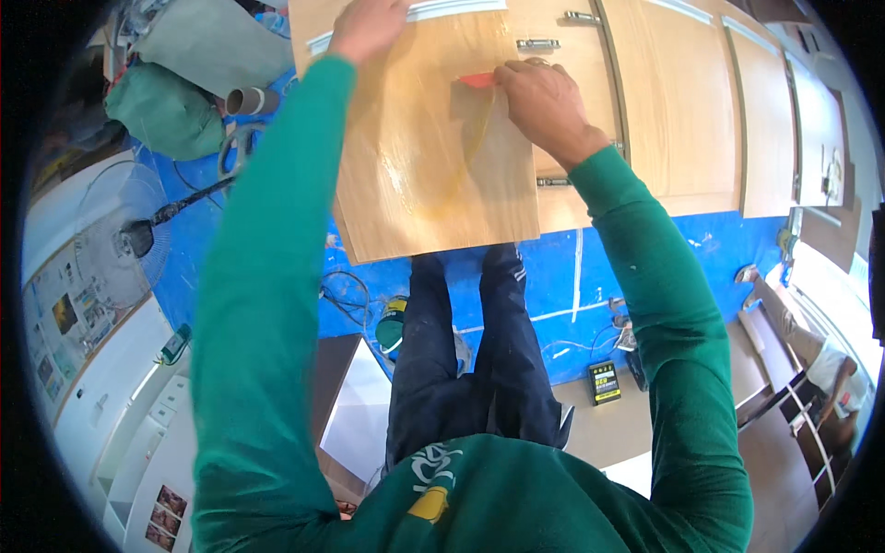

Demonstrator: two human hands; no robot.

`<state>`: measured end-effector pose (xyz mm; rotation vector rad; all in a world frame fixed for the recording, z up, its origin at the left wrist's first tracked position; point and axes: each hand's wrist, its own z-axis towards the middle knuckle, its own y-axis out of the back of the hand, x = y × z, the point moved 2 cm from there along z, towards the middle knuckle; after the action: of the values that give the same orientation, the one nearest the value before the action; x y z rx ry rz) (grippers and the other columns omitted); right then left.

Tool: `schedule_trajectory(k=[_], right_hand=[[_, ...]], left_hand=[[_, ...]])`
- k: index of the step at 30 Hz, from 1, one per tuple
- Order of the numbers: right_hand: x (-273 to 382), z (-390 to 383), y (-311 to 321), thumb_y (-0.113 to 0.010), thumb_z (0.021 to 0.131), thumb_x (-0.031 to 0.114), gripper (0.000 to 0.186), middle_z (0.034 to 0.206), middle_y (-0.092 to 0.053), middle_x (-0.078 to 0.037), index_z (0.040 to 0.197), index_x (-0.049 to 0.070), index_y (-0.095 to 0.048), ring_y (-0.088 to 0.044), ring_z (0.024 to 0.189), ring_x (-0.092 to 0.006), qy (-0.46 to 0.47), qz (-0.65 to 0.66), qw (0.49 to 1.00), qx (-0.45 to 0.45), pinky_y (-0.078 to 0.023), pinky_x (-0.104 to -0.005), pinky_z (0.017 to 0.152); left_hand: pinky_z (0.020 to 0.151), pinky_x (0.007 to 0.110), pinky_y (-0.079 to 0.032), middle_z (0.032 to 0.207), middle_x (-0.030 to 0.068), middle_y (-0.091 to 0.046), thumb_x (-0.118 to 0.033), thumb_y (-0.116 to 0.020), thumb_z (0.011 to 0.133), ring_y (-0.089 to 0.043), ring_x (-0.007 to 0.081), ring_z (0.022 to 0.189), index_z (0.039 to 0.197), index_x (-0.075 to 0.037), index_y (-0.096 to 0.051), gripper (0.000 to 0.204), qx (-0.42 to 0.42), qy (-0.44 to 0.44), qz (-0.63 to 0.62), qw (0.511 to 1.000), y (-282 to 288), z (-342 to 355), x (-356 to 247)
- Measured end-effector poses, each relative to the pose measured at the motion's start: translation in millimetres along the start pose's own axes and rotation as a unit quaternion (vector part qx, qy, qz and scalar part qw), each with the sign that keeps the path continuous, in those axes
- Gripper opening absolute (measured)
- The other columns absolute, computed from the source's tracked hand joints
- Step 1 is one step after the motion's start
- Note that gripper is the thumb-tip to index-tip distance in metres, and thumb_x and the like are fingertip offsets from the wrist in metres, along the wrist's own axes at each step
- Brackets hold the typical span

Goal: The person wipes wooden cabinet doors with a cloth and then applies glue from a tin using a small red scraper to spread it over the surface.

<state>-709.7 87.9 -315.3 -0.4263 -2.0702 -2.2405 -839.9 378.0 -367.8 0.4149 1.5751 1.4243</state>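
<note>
A light wood-grain panel (pixel 415 184) lies in front of me on top of other wooden panels. A wet, shiny yellowish streak runs across its surface. My right hand (pixel 550 106) is closed on a flat red spreader (pixel 477 80) near the panel's right side, and the red blade points left over the wood. At the far left part of the panel is my left hand (pixel 369 28), beside a white strip (pixel 456 8) along the far edge. The upper frame edge cuts off its fingers, so their pose is hidden.
Metal hinges (pixel 537 44) sit on the neighbouring panels (pixel 673 101) to the right. Blue sheeting (pixel 553 276) covers the floor, with cables, a green-and-black can (pixel 391 324) and a black-and-yellow box (pixel 604 382). A fan (pixel 138 238) stands left, below green bags (pixel 166 111). Another person (pixel 834 382) is at far right.
</note>
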Motion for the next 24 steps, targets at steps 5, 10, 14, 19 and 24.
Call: schedule_trajectory(k=[5,10,14,19,24], right_hand=[[-10,43,2,-0.061,0.096,0.009,0.018,0.099,-0.079,-0.011,0.104,0.011,-0.078,-0.078,0.094,-0.0335,0.029,-0.021,0.999,-0.019,-0.062,-0.0496,0.084],[-27,85,-6,-0.063,0.096,0.012,0.014,0.091,-0.077,-0.018,0.098,0.006,-0.076,-0.076,0.088,-0.038,0.066,-0.069,0.995,-0.022,-0.061,-0.0508,0.078],[0,51,-10,-0.064,0.095,0.013,0.015,0.097,-0.078,-0.018,0.092,0.004,-0.076,-0.075,0.094,-0.0385,0.092,0.001,0.994,-0.064,-0.061,-0.0501,0.083],[40,-62,-21,-0.064,0.099,0.016,0.01,0.09,-0.071,-0.009,0.094,0.011,-0.07,-0.075,0.082,-0.0302,0.087,-0.049,0.992,-0.077,-0.059,-0.0463,0.074],[101,-159,-4,-0.066,0.097,0.013,0.012,0.108,-0.073,-0.009,0.106,0.008,-0.073,-0.072,0.109,-0.0299,0.005,-0.026,0.999,-0.019,-0.058,-0.0476,0.082]], left_hand=[[0.112,0.053,-0.051,0.138,0.0302,-0.069,-0.025,-0.072,0.103,-0.065,0.0473,0.128,0.142,0.006,-0.066,0.051,-0.064,0.292,0.01,0.954,94,-263,-8],[0.098,0.044,-0.058,0.129,0.0241,-0.075,-0.02,-0.079,0.1,-0.074,0.0349,0.114,0.141,0.005,-0.067,0.049,0.021,0.516,-0.177,0.838,58,-462,-23],[0.091,0.039,-0.06,0.123,0.0197,-0.08,-0.016,-0.079,0.1,-0.078,0.0268,0.104,0.137,0.004,-0.069,0.044,-0.04,0.505,-0.274,0.817,36,-491,-39],[0.09,0.033,-0.059,0.115,0.0142,-0.081,-0.01,-0.077,0.102,-0.076,0.0198,0.101,0.132,0.004,-0.074,0.034,-0.015,0.49,-0.253,0.834,28,-489,-33],[0.091,0.033,-0.059,0.117,0.0151,-0.08,-0.01,-0.076,0.103,-0.076,0.021,0.102,0.138,0.004,-0.072,0.038,-0.014,0.49,-0.294,0.821,38,-489,-34]])
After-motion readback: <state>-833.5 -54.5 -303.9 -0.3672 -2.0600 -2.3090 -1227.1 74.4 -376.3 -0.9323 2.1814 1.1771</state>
